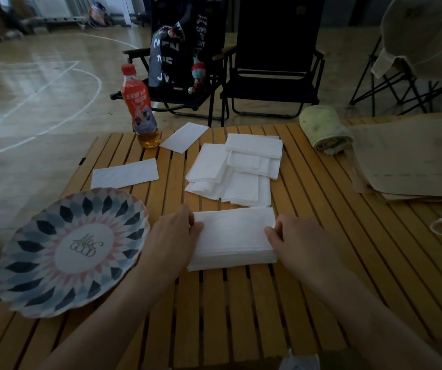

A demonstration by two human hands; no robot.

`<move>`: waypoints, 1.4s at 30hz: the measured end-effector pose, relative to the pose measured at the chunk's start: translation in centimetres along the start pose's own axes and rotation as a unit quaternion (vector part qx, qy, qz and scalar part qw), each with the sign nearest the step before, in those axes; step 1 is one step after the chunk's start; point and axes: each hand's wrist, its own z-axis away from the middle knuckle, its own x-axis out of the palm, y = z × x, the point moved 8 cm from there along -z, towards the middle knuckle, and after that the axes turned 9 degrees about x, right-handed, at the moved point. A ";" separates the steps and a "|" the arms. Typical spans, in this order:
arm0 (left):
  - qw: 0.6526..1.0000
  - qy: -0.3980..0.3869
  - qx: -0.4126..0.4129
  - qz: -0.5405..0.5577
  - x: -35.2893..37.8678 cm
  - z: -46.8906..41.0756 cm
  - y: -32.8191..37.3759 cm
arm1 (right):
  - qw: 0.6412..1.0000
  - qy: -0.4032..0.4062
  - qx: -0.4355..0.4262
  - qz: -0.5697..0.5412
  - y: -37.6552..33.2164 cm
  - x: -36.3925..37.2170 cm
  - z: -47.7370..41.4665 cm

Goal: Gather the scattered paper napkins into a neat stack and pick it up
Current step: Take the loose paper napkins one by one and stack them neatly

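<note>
Pinching each short end of the napkin stack [232, 237], our left hand [172, 233] and right hand [298, 237] hold it on the slatted table [321, 295]. Loose napkins [237, 170] lie beyond, with a patterned plate [67, 249] at left.

Plate [40, 236] reads "GOOD"; bag [166, 57] reads "OPEN".

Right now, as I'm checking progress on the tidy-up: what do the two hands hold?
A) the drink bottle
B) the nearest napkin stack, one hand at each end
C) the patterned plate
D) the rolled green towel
B: the left hand and the right hand pinch opposite ends of the nearest napkin stack.
</note>
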 end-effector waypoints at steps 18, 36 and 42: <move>0.973 -0.024 -0.011 -0.230 -2.6 -11.4 -8.0 | 0.968 0.075 -0.225 -0.084 -4.8 -2.5 1.9; 0.948 0.290 0.124 0.030 -10.0 -3.1 3.0 | 0.971 0.036 -0.216 -0.094 -4.8 -1.8 1.7; 0.861 0.241 -0.003 0.448 -9.3 0.9 3.6 | 0.952 -0.040 -0.118 -0.281 -3.1 -2.0 0.7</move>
